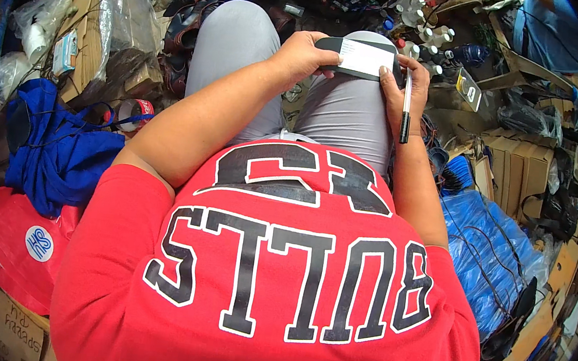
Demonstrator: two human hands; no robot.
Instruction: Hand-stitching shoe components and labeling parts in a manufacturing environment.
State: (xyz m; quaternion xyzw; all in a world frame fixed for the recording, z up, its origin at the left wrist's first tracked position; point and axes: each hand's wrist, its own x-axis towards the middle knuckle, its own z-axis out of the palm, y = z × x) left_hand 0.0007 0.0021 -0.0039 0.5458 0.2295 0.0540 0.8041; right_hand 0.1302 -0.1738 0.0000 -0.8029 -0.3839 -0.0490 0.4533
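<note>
Head view: left hand [303, 57] and right hand [403, 86] are gripping a dark flat piece [360, 59] bearing a white label over the knees; right fingers are also clasping a pen [407, 105]. Cardboard boxes [519, 164] and bags are crowding the floor.

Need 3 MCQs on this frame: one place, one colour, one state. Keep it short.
1. Where does the dark flat piece with the white label sit?
A. on the cardboard boxes
B. over the right knee, in both hands
C. on the blue cloth

2. What colour is the shirt?
A. red
B. green
C. white

3. How is the pen held?
A. lying loose on the lap
B. in the left hand
C. in the right hand, tip pointing back toward the body

Answers:
1 B, the left hand and right hand grip its ends above the knee.
2 A, red with black letters.
3 C, it runs down along the right fingers.
</note>
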